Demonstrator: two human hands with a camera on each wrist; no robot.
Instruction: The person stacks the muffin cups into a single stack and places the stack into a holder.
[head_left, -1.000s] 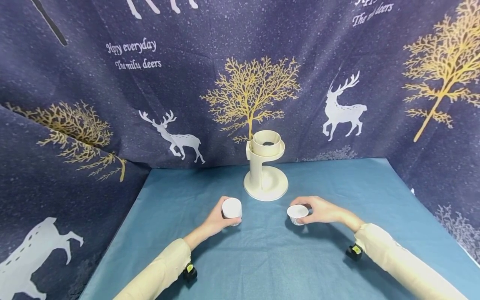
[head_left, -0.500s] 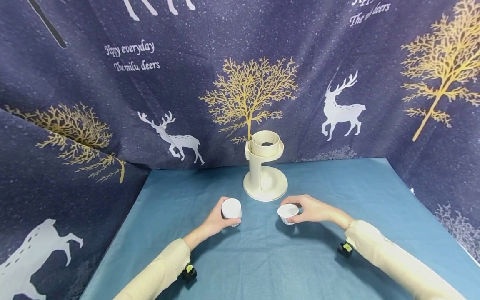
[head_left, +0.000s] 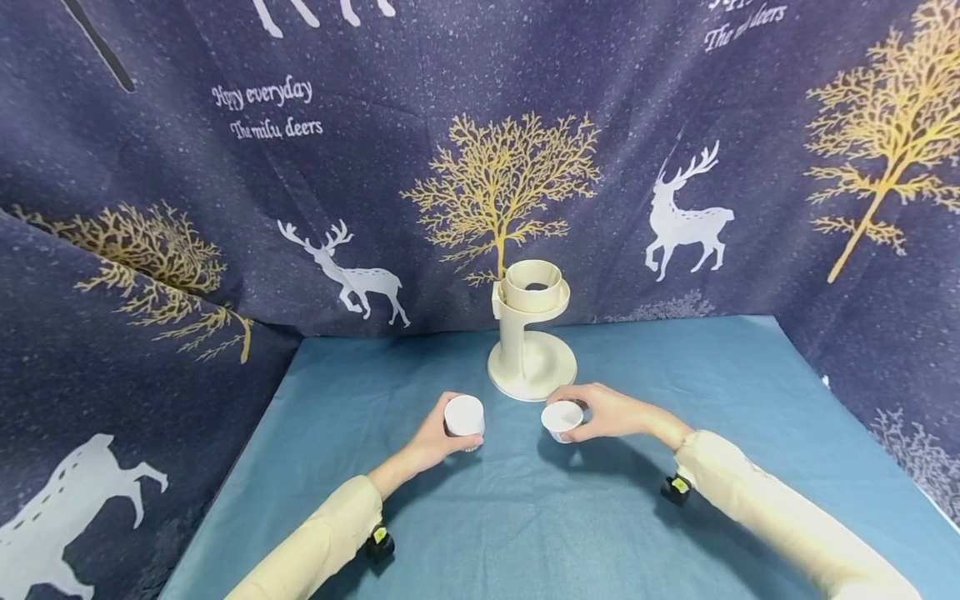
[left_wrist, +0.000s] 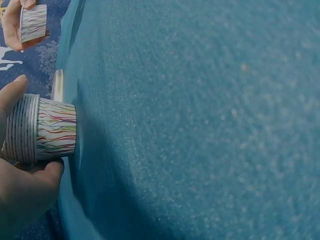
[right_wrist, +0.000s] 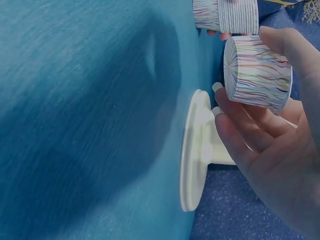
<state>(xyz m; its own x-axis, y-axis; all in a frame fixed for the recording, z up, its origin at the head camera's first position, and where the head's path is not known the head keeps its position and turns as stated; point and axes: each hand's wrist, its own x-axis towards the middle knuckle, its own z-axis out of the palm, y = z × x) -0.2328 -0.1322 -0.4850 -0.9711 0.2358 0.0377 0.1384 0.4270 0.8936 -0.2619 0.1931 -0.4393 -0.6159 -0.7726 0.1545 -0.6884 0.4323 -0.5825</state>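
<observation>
Head view: worktop, blue cloth, hemmed by patterned curtain at back and both sides; open cloth lies in front of the hands and out to either side. One cream stand at the back centre, ring on top, round base. Left hand curls its fingers round one cup stack, standing upright on the cloth. Right hand curls its fingers round one single cup, just in front of the stand base, near the stack but apart from it. Two sleeves, one wrist device under each. Left wrist view: cup stack, many rims nested, striped wall, base touching the worktop; thumb above, fingers below, closed round it. Single cup in the right hand at the far corner; a sliver of the stand base shows between. Wide bare cloth beyond. Right wrist view: single cup, striped, pinched between thumb on top and fingers beneath, clear of the cloth, beside the stand base. Cup stack at the top edge, close by. Count: one stack, one single cup, one stand.
</observation>
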